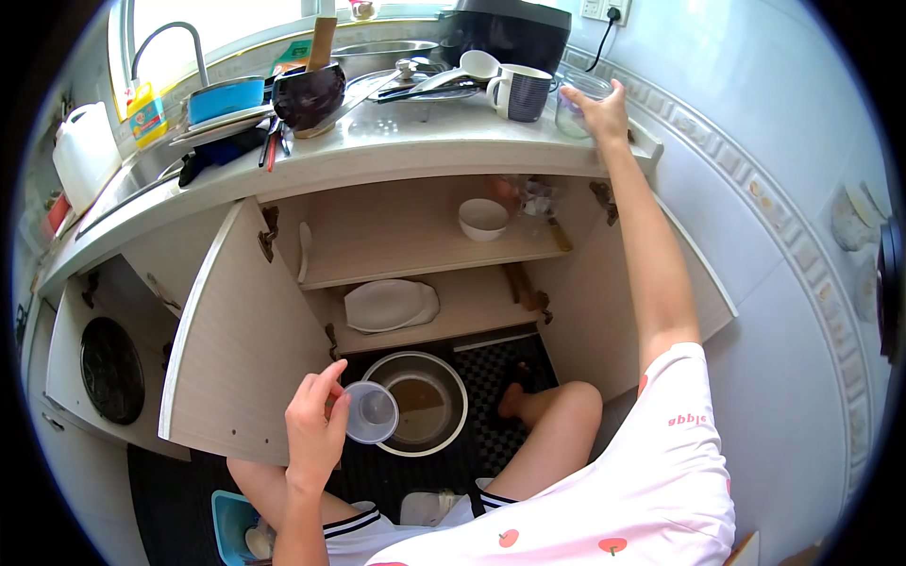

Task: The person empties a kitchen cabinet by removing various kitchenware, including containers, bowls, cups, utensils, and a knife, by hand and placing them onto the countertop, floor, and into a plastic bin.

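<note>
head view: at one o'clock, the right hand (604, 111) curls its grip partway round a glass jar (570, 121) on the table (396, 141); at seven, the left hand (316, 415) pinches a clear plastic cup (373, 413). fetching or setting the jar seems underway; next calls for steadiness.

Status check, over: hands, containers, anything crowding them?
Left hand holding clear cup. Right hand gripping clear jar on counter. Mug close beside jar.

Kitchen: faucet (201, 64), mug (524, 94) on counter (406, 137), white bowl (483, 224) in open cupboard (377, 222).
</note>
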Motion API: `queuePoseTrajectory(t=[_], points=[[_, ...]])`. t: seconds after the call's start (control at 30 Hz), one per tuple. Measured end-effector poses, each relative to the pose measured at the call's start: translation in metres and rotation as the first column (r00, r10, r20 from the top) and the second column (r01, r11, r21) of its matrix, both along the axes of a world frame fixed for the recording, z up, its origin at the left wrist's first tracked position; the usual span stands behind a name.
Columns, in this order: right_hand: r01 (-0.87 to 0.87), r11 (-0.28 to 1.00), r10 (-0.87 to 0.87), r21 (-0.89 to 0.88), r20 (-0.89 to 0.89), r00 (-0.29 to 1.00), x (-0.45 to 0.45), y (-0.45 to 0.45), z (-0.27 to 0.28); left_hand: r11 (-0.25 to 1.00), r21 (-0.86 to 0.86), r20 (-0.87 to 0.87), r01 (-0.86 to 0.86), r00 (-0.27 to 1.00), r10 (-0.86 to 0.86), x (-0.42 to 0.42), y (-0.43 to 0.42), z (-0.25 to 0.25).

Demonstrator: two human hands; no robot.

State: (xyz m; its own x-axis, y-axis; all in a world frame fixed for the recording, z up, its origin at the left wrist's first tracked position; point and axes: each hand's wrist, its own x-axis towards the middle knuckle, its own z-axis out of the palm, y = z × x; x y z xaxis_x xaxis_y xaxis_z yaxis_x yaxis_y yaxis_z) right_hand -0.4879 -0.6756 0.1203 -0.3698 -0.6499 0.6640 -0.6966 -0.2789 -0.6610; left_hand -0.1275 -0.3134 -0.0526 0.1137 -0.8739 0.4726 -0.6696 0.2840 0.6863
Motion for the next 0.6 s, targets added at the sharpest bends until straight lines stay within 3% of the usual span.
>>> queuePoseTrajectory(t=[0.23,0.27,0.33,0.37,0.43,0.6], points=[[0.114,0.993,-0.113,0.015,-0.019,0.993,-0.021,-0.046,-0.012,1.0,-0.024,-0.29,0.001,0.957,-0.008,-0.01,-0.031,0.024],[-0.068,0.994,0.061,0.081,0.085,0.994,-0.019,-0.027,-0.006,0.998,-0.06,-0.301,0.008,0.953,-0.026,-0.014,-0.04,0.028],[0.068,0.99,-0.07,-0.121,-0.01,0.998,-0.032,-0.062,-0.02,0.994,-0.107,-0.324,0.021,0.945,-0.055,-0.02,-0.06,0.04],[0.065,0.995,-0.065,-0.074,-0.006,0.998,-0.028,-0.045,-0.017,0.991,-0.126,-0.335,0.036,0.939,-0.077,-0.024,-0.069,0.048],[0.017,0.946,-0.01,-0.323,0.024,1.0,-0.027,-0.024,-0.03,0.99,-0.138,-0.325,0.036,0.942,-0.08,-0.033,-0.088,0.061],[-0.225,0.783,0.393,-0.58,0.181,0.902,0.016,0.1,-0.077,0.974,-0.22,-0.202,0.052,0.974,-0.098,-0.058,-0.128,0.094]])
